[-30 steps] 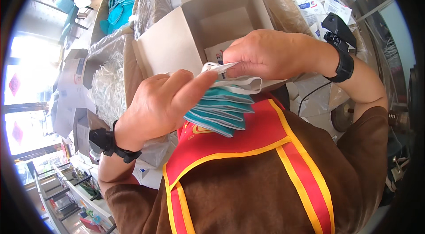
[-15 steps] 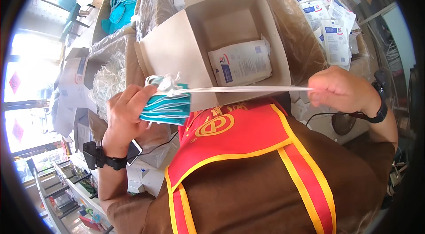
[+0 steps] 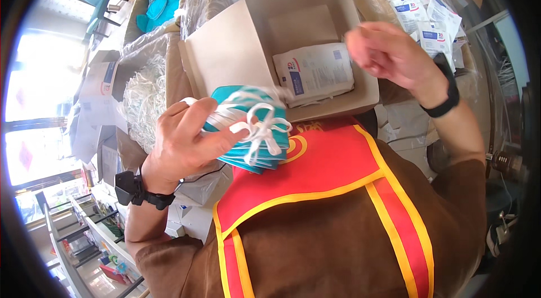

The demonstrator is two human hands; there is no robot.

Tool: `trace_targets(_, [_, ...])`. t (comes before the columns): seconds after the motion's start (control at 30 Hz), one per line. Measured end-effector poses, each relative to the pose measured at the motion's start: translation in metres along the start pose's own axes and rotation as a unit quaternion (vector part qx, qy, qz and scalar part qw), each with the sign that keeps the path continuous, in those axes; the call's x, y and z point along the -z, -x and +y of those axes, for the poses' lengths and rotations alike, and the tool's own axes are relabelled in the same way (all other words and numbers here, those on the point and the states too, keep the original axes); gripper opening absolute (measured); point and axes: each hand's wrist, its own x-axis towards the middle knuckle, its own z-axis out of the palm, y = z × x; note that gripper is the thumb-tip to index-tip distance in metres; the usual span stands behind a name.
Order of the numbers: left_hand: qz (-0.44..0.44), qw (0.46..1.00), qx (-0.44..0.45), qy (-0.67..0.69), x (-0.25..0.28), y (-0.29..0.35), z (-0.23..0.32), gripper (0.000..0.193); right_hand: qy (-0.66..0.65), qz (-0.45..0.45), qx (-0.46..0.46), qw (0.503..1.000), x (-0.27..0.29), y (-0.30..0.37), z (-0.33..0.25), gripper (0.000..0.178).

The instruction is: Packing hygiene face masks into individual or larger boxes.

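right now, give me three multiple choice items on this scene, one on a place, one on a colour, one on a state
1. Where does the white packet lie?
A. inside the open cardboard box
B. on the floor
C. in the right hand

2. What colour is the stack of masks in the left hand?
A. red
B. teal
C. black

3. How is the stack of masks?
A. loose and scattered
B. sealed in a bag
C. tied with a white string

Answers:
1 A, the packet rests on the box floor.
2 B, teal edges show under the string.
3 C, a knotted bow crosses the stack, while the right hand is raised apart, holding nothing that shows.
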Motion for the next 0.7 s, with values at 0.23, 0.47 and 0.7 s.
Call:
trace_targets(0.23, [-0.003,0.999,-0.045,-0.012,0.003,-0.011,0.004,0.042,0.306,-0.189,0.068,0.931,-0.055,-0.061,-0.015,0.042])
trace_targets(0.47, [-0.009,0.998,-0.055,0.006,-0.003,-0.015,0.002,0.042,0.394,-0.235,0.123,0.880,-0.073,-0.088,-0.003,0.043])
trace_targets(0.7, [0.001,0.998,-0.056,0.011,-0.002,-0.015,0.001,0.040,0.340,-0.306,0.099,0.884,-0.067,-0.077,0.003,0.032])
